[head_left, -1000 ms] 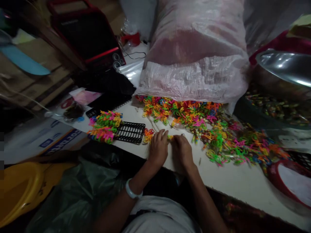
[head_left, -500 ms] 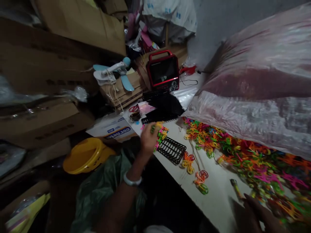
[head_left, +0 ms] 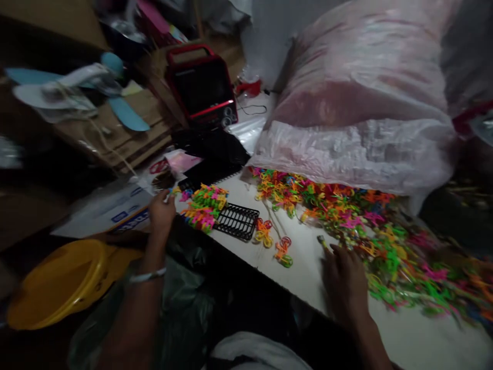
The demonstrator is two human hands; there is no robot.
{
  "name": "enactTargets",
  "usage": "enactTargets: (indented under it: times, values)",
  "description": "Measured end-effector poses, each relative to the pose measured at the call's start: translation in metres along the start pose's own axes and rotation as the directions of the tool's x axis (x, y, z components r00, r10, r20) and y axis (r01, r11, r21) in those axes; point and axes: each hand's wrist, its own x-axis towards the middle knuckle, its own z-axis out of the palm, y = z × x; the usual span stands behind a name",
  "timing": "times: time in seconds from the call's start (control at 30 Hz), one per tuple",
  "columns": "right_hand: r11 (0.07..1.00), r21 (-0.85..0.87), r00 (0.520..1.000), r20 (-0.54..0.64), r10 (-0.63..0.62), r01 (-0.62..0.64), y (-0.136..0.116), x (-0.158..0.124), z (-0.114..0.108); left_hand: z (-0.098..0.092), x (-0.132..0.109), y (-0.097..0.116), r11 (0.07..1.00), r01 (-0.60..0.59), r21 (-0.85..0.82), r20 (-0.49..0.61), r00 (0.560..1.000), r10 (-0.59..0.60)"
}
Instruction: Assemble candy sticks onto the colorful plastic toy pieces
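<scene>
My left hand (head_left: 162,211) is at the left end of the table edge, fingers pinched together around something small that I cannot make out. Right of it, a cluster of small bright plastic pieces (head_left: 208,203) covers the left part of a black slotted tray (head_left: 238,222). My right hand (head_left: 345,280) is low over the table with fingers stretched forward, somewhat blurred. Its fingertips are close to a small yellowish tube-like piece (head_left: 322,240); whether they touch it is unclear. Loose orange and yellow plastic pieces (head_left: 264,232) lie between the tray and this hand.
A broad heap of coloured plastic pieces (head_left: 354,221) spreads along the right, below a large translucent sack (head_left: 358,118). At the back stands a red portable player (head_left: 202,87). A fan with blue blades (head_left: 127,114) and a yellow bucket (head_left: 57,288) are on the left.
My left hand has moved left, from over the coloured pieces on the tray to beside them. The view has swung right, and more of my right hand shows near the tube-like piece.
</scene>
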Motion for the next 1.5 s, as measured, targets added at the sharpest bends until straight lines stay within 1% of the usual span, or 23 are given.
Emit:
enactTargets:
  times: [0.07, 0.13, 0.17, 0.23, 0.27, 0.3, 0.33, 0.4, 0.47, 0.5, 0.57, 0.67, 0.73, 0.8, 0.93, 1.0, 1.07, 1.17, 1.23, 1.3, 1.4, 1.43, 1.5]
  values:
    - [0.997, -0.061, 0.999, -0.009, -0.044, 0.043, -0.002, 0.008, 0.008, -0.006, -0.028, 0.021, 0.996, -0.088, -0.023, -0.058, 0.995, 0.087]
    - [0.989, -0.136, 0.999, -0.005, -0.052, 0.051, -0.004, 0.014, 0.015, -0.008, -0.069, 0.048, 0.946, -0.314, -0.082, -0.158, 0.941, 0.299]
    - [0.985, -0.168, 0.999, 0.0, -0.046, 0.045, -0.006, 0.017, 0.017, -0.006, -0.095, 0.063, 0.909, -0.4, -0.121, -0.133, 0.914, 0.384]
    - [0.981, -0.19, 1.0, 0.006, -0.03, 0.031, -0.009, 0.02, 0.018, 0.005, -0.148, 0.091, 0.827, -0.512, -0.231, 0.046, 0.843, 0.535]
    - [0.985, -0.169, 1.0, 0.006, -0.022, 0.022, -0.01, 0.02, 0.017, 0.014, -0.173, 0.104, 0.796, -0.533, -0.288, 0.162, 0.792, 0.589]
    - [0.992, -0.123, 1.0, 0.002, -0.007, 0.007, -0.012, 0.019, 0.015, 0.023, -0.196, 0.116, 0.789, -0.535, -0.303, 0.279, 0.742, 0.61]
    - [0.998, -0.055, 1.0, 0.001, 0.02, -0.02, -0.014, 0.017, 0.013, 0.032, -0.216, 0.125, 0.804, -0.529, -0.271, 0.384, 0.707, 0.594]
    - [0.987, 0.124, 0.994, 0.038, 0.102, -0.106, -0.017, 0.01, 0.009, 0.047, -0.245, 0.14, 0.859, -0.494, -0.134, 0.508, 0.71, 0.488]
    - [0.94, 0.285, 0.98, 0.119, 0.16, -0.188, -0.024, 0.002, 0.009, 0.055, -0.261, 0.147, 0.872, -0.485, -0.07, 0.544, 0.714, 0.441]
    - [0.919, 0.337, 0.974, 0.161, 0.158, -0.204, -0.028, -0.001, 0.011, 0.057, -0.264, 0.148, 0.871, -0.487, -0.068, 0.55, 0.71, 0.439]
    - [0.917, 0.359, 0.971, 0.218, 0.095, -0.171, -0.037, -0.004, 0.016, 0.057, -0.266, 0.147, 0.868, -0.487, -0.099, 0.562, 0.692, 0.453]
    - [0.97, 0.235, 0.954, 0.301, -0.012, -0.062, -0.048, -0.001, 0.024, 0.055, -0.262, 0.142, 0.875, -0.45, -0.178, 0.61, 0.647, 0.457]
    - [0.987, 0.161, 0.938, 0.345, -0.03, -0.027, -0.049, 0.003, 0.025, 0.054, -0.26, 0.14, 0.89, -0.388, -0.238, 0.651, 0.617, 0.443]
    - [0.984, 0.179, 0.934, 0.355, -0.04, -0.025, -0.045, 0.004, 0.023, 0.053, -0.257, 0.139, 0.907, -0.286, -0.309, 0.685, 0.595, 0.421]
    - [0.932, 0.359, 0.942, 0.325, -0.076, -0.049, -0.033, -0.001, 0.014, 0.054, -0.254, 0.145, 0.9, -0.051, -0.434, 0.759, 0.518, 0.395]
    - [0.877, 0.465, 0.951, 0.307, -0.034, -0.119, -0.031, -0.007, 0.01, 0.056, -0.253, 0.148, 0.903, 0.039, -0.429, 0.784, 0.512, 0.35]
    - [0.816, 0.544, 0.958, 0.285, 0.039, -0.196, -0.031, -0.015, 0.006, 0.059, -0.253, 0.15, 0.889, 0.178, -0.423, 0.809, 0.517, 0.281]
    - [0.796, 0.555, 0.957, 0.275, 0.096, -0.24, -0.03, -0.028, -0.002, 0.062, -0.254, 0.151, 0.771, 0.465, -0.435, 0.857, 0.476, 0.197]
    - [0.828, 0.52, 0.954, 0.292, 0.062, -0.213, -0.029, -0.036, -0.008, 0.062, -0.256, 0.152, 0.685, 0.58, -0.442, 0.873, 0.455, 0.178]
    - [0.862, 0.482, 0.955, 0.298, 0.008, -0.157, -0.029, -0.041, -0.012, 0.061, -0.258, 0.153, 0.647, 0.619, -0.445, 0.88, 0.436, 0.188]
    - [0.895, 0.435, 0.961, 0.277, -0.026, -0.101, -0.029, -0.043, -0.015, 0.06, -0.262, 0.155, 0.649, 0.621, -0.439, 0.89, 0.398, 0.222]
    - [0.901, 0.425, 0.962, 0.271, -0.037, -0.086, -0.03, -0.042, -0.015, 0.06, -0.263, 0.156, 0.659, 0.609, -0.442, 0.889, 0.395, 0.232]
    - [0.91, 0.413, 0.964, 0.256, -0.068, -0.045, -0.029, -0.04, -0.016, 0.059, -0.264, 0.156, 0.685, 0.563, -0.462, 0.874, 0.418, 0.246]
